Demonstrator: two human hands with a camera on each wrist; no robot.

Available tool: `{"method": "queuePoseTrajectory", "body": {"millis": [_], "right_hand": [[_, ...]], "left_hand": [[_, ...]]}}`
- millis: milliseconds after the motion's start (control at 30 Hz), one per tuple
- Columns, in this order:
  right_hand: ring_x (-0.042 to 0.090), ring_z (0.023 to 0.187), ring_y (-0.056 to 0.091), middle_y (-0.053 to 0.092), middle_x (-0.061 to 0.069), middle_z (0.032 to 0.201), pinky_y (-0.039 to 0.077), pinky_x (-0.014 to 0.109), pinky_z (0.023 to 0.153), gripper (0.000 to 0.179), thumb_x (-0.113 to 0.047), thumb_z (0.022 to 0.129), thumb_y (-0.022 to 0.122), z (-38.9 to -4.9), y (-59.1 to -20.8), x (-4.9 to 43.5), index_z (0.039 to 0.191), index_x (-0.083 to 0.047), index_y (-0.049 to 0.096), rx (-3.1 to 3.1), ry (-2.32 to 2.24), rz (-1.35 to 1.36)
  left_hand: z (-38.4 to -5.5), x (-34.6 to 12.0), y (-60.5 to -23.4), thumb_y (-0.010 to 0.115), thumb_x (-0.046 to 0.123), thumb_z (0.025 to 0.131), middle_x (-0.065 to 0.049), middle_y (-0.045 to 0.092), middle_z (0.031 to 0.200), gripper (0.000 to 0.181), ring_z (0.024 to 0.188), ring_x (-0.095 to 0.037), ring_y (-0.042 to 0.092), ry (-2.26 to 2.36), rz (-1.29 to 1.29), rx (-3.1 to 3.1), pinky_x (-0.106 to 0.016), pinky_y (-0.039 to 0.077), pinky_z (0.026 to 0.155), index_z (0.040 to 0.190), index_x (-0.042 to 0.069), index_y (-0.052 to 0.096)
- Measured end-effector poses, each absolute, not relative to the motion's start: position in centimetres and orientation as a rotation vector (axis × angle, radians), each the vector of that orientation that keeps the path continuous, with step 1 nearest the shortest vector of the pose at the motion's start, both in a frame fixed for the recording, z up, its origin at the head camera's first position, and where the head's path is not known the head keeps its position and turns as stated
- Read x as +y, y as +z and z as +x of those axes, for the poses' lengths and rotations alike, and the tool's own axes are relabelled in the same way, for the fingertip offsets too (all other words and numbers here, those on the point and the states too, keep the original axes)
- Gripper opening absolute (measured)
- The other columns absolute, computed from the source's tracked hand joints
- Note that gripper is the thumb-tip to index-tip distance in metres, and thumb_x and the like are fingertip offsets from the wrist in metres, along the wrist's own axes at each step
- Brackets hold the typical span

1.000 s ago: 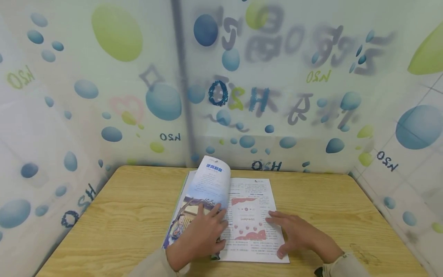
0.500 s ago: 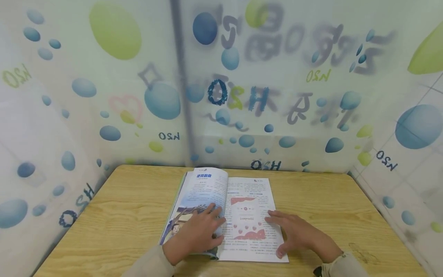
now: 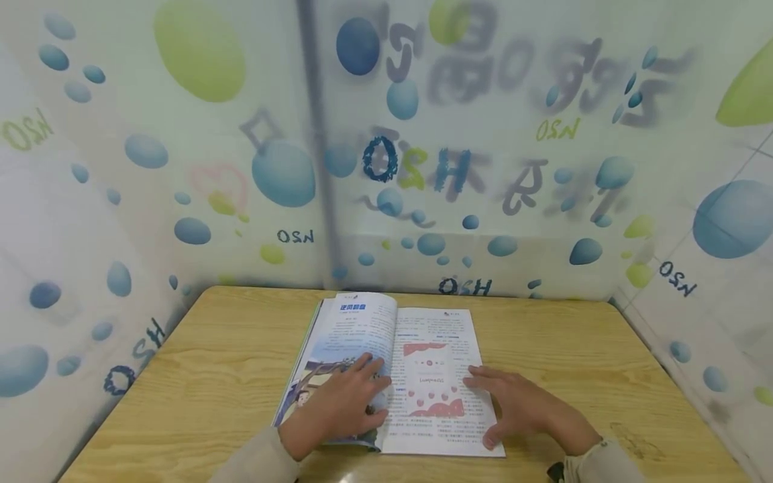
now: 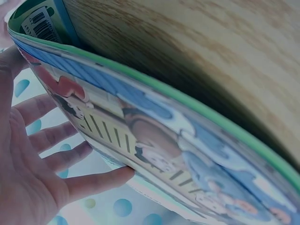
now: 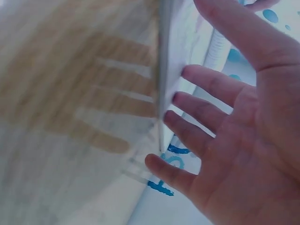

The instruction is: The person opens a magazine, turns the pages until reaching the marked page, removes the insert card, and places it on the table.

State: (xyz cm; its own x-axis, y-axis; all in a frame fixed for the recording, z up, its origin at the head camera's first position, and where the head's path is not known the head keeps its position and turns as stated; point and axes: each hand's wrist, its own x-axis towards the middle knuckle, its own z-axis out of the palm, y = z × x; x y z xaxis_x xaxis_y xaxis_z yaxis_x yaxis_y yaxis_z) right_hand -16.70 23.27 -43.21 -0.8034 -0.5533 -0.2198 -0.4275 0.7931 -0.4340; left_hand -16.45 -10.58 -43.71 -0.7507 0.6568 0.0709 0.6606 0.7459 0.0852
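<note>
An open magazine lies on the wooden table, its left page illustrated and its right page printed with text. On the right page is a white and red rectangle with strawberries and upside-down lettering. My left hand rests on the illustrated page with fingers spread, close to the fold. In the left wrist view, the fingertips of that left hand touch the page, which bows up from the table. My right hand rests at the right page's outer edge, fingers extended; the right wrist view shows its fingertips along that edge.
The wooden table extends on both sides of the magazine. Behind and beside it stand whitish walls printed with blue and green drops and mirrored lettering. A barcode shows on the magazine's curled back cover.
The raised left page has come down to the left and lies flatter. My left hand has slid slightly left and down with it. The right hand stays in place.
</note>
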Motion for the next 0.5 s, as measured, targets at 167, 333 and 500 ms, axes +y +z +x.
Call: {"method": "queuePoseTrajectory", "body": {"millis": [167,333,500], "right_hand": [[0.038,0.136,0.045,0.050,0.012,0.148,0.036,0.060,0.107,0.080,-0.051,0.078,0.079,-17.5,-42.6,22.8,0.141,-0.009,0.055,2.642,-0.537,-0.678],[0.036,0.133,0.049,0.054,0.014,0.143,0.039,0.056,0.107,0.067,-0.040,0.086,0.076,-18.8,-42.5,21.8,0.141,-0.007,0.055,2.726,-0.551,-0.694],[0.035,0.135,0.047,0.054,0.011,0.144,0.037,0.055,0.109,0.059,-0.035,0.092,0.071,-20.4,-42.7,20.2,0.141,-0.008,0.055,2.772,-0.606,-0.697]], "left_hand": [[-16.4,-10.5,-43.6,0.063,0.045,0.091,-0.011,0.053,0.143,0.047,0.135,-0.039,0.046,-0.171,-1.085,-2.928,-0.060,0.053,0.086,0.128,0.016,0.067],[-16.4,-10.5,-43.5,0.063,0.045,0.092,-0.011,0.052,0.143,0.047,0.135,-0.039,0.046,-0.183,-1.081,-2.958,-0.061,0.051,0.088,0.129,0.016,0.067],[-16.5,-10.6,-43.5,0.063,0.045,0.092,-0.011,0.052,0.143,0.047,0.135,-0.039,0.046,-0.188,-1.095,-2.956,-0.058,0.052,0.089,0.129,0.016,0.067]]}}
